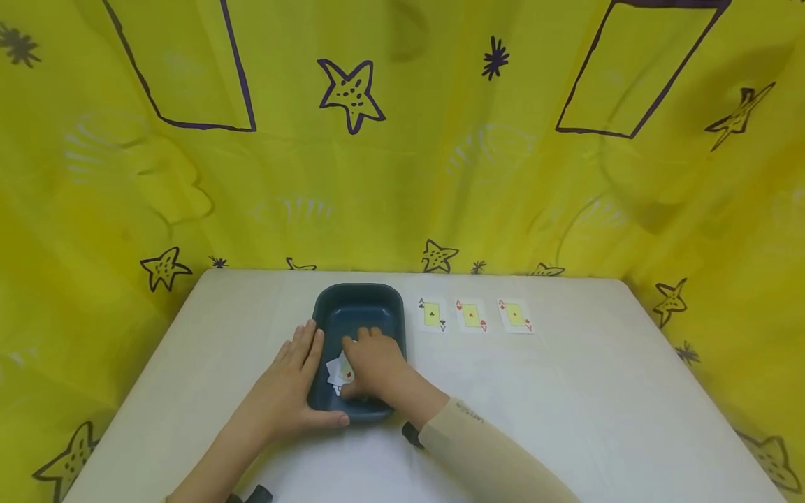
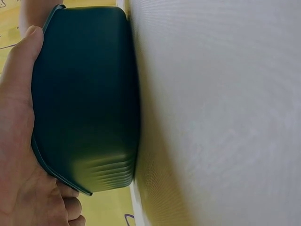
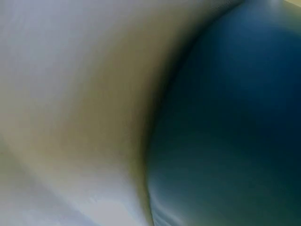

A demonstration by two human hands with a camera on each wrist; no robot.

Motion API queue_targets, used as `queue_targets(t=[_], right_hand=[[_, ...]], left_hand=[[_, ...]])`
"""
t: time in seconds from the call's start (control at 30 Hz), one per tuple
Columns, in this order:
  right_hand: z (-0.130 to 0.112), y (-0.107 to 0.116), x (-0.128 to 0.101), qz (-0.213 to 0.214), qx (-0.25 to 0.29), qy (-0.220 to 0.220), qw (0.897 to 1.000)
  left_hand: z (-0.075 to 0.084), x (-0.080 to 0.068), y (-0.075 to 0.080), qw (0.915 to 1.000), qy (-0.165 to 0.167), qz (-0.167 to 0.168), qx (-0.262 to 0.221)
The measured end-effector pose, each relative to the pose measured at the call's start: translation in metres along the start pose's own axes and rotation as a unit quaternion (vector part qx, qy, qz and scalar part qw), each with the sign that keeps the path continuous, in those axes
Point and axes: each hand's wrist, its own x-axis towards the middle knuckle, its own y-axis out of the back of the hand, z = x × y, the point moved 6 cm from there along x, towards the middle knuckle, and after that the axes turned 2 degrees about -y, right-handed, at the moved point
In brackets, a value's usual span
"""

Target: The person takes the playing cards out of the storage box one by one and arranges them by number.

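Dark teal tray [image 1: 360, 299] near the middle of the white table [image 1: 566, 391], close to the front edge. Left hand [image 1: 291, 388] laid along the tray's left side, fingers straight against the rim, thumb stretched across the near wall; seen in the left wrist view as palm and thumb [image 2: 19, 94] pressed on the tray's outer wall [image 2: 84, 94]. Right hand [image 1: 372, 363] inside the tray, fingers bent down over a small heap of cards [image 1: 338, 372]; touching them for certain, but grip or mere press impossible to tell. Card heap in the tray's near-left part, partly hidden under that hand. Beige sleeve [image 1: 490, 454] on the right forearm.

Right of the tray, 3 cards [image 1: 472, 316] face up in a row, well apart from the hands. Yellow cloth [image 1: 402, 175] with star prints behind the table. Right wrist view blurred: only tray wall [image 3: 235, 132] and table surface.
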Motion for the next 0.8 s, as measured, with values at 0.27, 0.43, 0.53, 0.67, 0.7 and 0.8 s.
queue_targets(t=[0.27, 0.43, 0.53, 0.67, 0.7, 0.8], right_hand=[[0.002, 0.011, 0.0, 0.032, 0.039, 0.025, 0.998], [0.004, 0.024, -0.009, 0.043, 0.105, 0.044, 0.993], [0.009, 0.033, -0.017, 0.048, 0.146, 0.044, 0.987], [0.023, 0.041, -0.031, 0.047, 0.188, 0.042, 0.98], [0.028, 0.043, -0.035, 0.045, 0.2, 0.042, 0.978], [0.043, 0.047, -0.045, 0.04, 0.223, 0.044, 0.973]], left_hand=[[-0.004, 0.003, 0.006, 0.9999, 0.011, 0.01, 0.001], [-0.005, 0.0, 0.007, 0.9999, 0.012, 0.008, -0.004], [-0.006, -0.001, 0.005, 0.9998, 0.019, 0.003, -0.005], [-0.005, -0.002, 0.001, 0.9998, 0.017, 0.004, -0.013], [-0.005, -0.002, 0.0, 0.9997, 0.017, 0.004, -0.016], [-0.004, -0.001, -0.001, 0.9996, 0.022, 0.003, -0.018]])
